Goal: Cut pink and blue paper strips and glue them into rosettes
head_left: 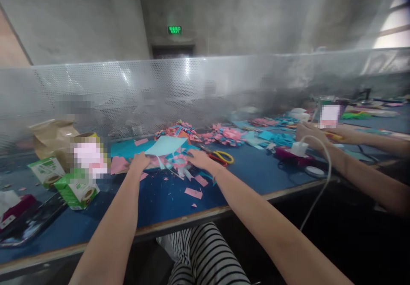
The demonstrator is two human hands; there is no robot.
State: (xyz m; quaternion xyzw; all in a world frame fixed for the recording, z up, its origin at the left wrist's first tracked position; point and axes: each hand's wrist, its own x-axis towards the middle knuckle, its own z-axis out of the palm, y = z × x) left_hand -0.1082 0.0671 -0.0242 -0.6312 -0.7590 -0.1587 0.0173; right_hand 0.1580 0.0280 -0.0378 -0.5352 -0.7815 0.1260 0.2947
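Apparent paper-handling step, mid-frame: left hand (pixel 140 162) beside pale-blue sheet (pixel 166 145), right hand (pixel 198 159) at pink-and-blue paper scraps (pixel 180 162), grips indiscernible; lifting would require pinching.

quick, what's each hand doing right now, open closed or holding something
Left hand: beside the pale blue paper; grip cannot be told.
Right hand: at the pink and blue scraps; open or closed cannot be told.
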